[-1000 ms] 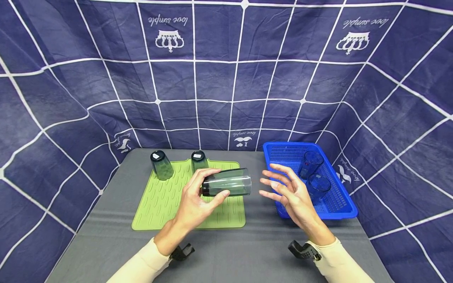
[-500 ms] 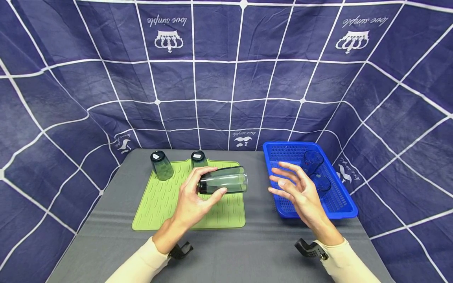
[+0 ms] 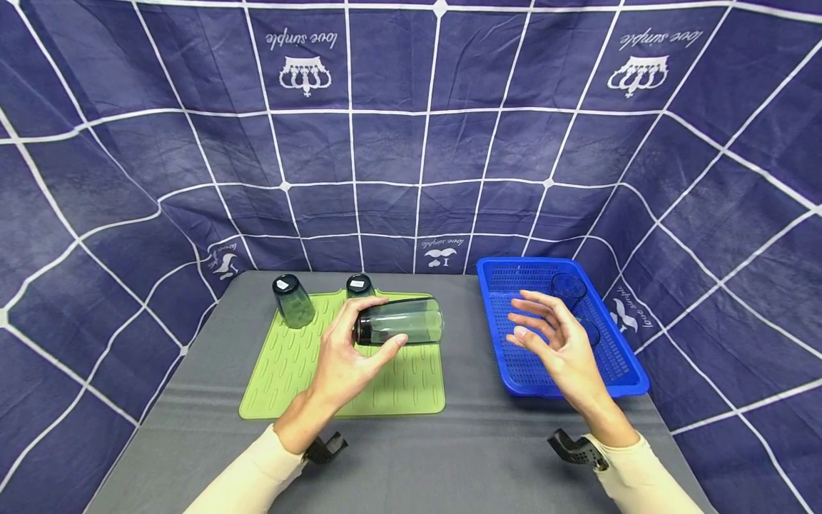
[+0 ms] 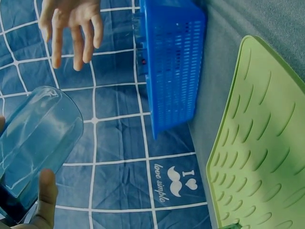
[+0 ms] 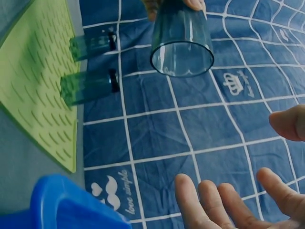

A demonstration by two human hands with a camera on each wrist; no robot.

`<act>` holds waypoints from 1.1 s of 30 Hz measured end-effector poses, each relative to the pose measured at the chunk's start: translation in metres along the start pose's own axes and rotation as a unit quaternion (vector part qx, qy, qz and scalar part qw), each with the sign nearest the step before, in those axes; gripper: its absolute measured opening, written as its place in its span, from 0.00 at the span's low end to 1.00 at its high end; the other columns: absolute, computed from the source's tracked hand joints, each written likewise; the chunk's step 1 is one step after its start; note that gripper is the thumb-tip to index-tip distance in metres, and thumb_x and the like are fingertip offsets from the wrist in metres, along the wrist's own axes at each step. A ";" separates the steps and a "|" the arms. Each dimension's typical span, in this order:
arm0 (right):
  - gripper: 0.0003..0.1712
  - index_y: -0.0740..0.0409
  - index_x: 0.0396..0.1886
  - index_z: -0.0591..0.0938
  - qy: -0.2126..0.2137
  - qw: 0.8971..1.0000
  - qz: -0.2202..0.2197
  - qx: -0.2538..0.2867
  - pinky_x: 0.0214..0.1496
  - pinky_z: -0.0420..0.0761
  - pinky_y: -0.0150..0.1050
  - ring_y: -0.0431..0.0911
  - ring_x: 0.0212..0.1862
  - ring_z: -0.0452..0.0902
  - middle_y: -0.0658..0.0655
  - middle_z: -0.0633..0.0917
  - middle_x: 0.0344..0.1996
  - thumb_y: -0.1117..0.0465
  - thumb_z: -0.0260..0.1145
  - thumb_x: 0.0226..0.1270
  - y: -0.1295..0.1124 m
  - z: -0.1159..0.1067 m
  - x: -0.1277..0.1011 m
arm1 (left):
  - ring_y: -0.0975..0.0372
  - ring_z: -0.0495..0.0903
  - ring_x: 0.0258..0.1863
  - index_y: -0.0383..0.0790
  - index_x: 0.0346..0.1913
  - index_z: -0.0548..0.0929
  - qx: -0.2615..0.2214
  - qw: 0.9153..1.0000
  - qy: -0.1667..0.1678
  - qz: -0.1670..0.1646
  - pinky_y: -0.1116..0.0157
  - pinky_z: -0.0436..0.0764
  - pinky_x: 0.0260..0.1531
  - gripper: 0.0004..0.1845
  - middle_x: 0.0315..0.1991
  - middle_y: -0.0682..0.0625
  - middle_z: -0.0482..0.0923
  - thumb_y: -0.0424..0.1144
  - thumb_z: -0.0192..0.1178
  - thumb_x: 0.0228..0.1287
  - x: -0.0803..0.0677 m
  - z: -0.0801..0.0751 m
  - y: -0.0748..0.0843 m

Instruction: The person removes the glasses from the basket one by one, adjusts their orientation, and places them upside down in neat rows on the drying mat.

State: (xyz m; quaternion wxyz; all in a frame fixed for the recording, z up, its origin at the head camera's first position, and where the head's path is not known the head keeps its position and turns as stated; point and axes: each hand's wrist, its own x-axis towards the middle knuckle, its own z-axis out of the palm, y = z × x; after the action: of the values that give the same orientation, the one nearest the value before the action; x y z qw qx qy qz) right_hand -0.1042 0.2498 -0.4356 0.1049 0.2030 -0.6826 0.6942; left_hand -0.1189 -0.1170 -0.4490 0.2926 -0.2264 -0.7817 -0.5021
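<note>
My left hand (image 3: 343,364) grips a dark tinted drinking glass (image 3: 407,321) near its base, holding it sideways above the green drying mat (image 3: 289,385). Its mouth points right, toward my right hand (image 3: 565,353). That hand holds nothing; its fingers are spread and slightly bent over the front of the blue basket (image 3: 529,389). In the right wrist view the held glass (image 5: 183,52) shows its open rim, well apart from my right fingers (image 5: 205,202). Two more glasses stand upside down at the mat's back: one at the left (image 3: 295,303), one (image 3: 359,285) partly behind my left hand.
Inside the basket are two clear glasses, the rear one (image 3: 569,287) and a nearer one (image 3: 589,332) mostly hidden by my right hand. A grey cloth (image 3: 443,457) covers the table. Blue checked fabric (image 3: 398,157) hangs at the back and sides.
My right hand has moved right, away from the held glass and over the basket. My left hand has shifted slightly left and back with the glass, still gripping it.
</note>
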 end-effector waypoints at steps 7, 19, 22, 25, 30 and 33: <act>0.36 0.71 0.84 0.72 0.017 0.999 -0.013 -0.033 0.61 0.96 0.40 0.42 0.66 0.92 0.54 0.87 0.70 0.81 0.67 0.81 -0.002 -0.011 0.001 | 0.59 0.91 0.62 0.38 0.73 0.81 -0.032 0.999 -0.003 -0.018 0.75 0.88 0.60 0.40 0.66 0.48 0.92 0.35 0.90 0.60 0.004 0.000 -0.004; 0.37 0.61 0.84 0.77 0.061 0.991 0.000 -0.121 0.62 0.91 0.27 0.35 0.66 0.90 0.45 0.88 0.70 0.77 0.73 0.79 -0.007 -0.033 0.002 | 0.52 0.92 0.63 0.35 0.68 0.77 -0.026 0.999 0.028 -0.019 0.78 0.82 0.64 0.42 0.61 0.47 0.94 0.36 0.93 0.55 0.019 0.006 -0.009; 0.37 0.63 0.84 0.76 0.068 0.988 0.001 -0.137 0.62 0.90 0.25 0.34 0.66 0.89 0.44 0.87 0.70 0.76 0.74 0.79 -0.008 -0.037 0.001 | 0.50 0.93 0.63 0.36 0.68 0.76 -0.011 0.999 0.031 -0.022 0.77 0.81 0.64 0.43 0.61 0.47 0.95 0.38 0.93 0.55 0.023 0.007 -0.011; 0.37 0.62 0.84 0.77 0.075 0.985 -0.001 -0.153 0.62 0.90 0.24 0.33 0.66 0.89 0.43 0.87 0.70 0.76 0.74 0.79 -0.008 -0.041 0.001 | 0.51 0.94 0.62 0.38 0.69 0.75 0.002 0.999 0.031 -0.031 0.74 0.81 0.62 0.44 0.62 0.49 0.95 0.40 0.94 0.55 0.027 0.008 -0.013; 0.37 0.59 0.84 0.78 0.086 0.979 -0.006 -0.186 0.62 0.89 0.24 0.32 0.66 0.89 0.40 0.86 0.70 0.76 0.75 0.78 -0.007 -0.047 0.001 | 0.56 0.94 0.60 0.42 0.69 0.75 0.027 0.998 0.030 -0.048 0.69 0.83 0.58 0.45 0.63 0.54 0.95 0.43 0.94 0.55 0.031 0.009 -0.015; 0.38 0.61 0.84 0.77 0.089 0.974 -0.011 -0.210 0.62 0.89 0.23 0.31 0.66 0.88 0.37 0.85 0.71 0.75 0.75 0.78 -0.008 -0.050 0.002 | 0.57 0.94 0.59 0.43 0.69 0.76 0.041 0.997 0.028 -0.053 0.67 0.83 0.55 0.44 0.63 0.55 0.95 0.44 0.94 0.56 0.033 0.011 -0.018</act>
State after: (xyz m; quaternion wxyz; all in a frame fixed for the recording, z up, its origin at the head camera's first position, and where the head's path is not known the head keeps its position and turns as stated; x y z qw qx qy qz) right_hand -0.1096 0.2998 -0.4271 0.2129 0.1210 -0.7986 0.5498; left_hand -0.1570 -0.1123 -0.4414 0.2967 -0.1585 -0.8040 -0.4903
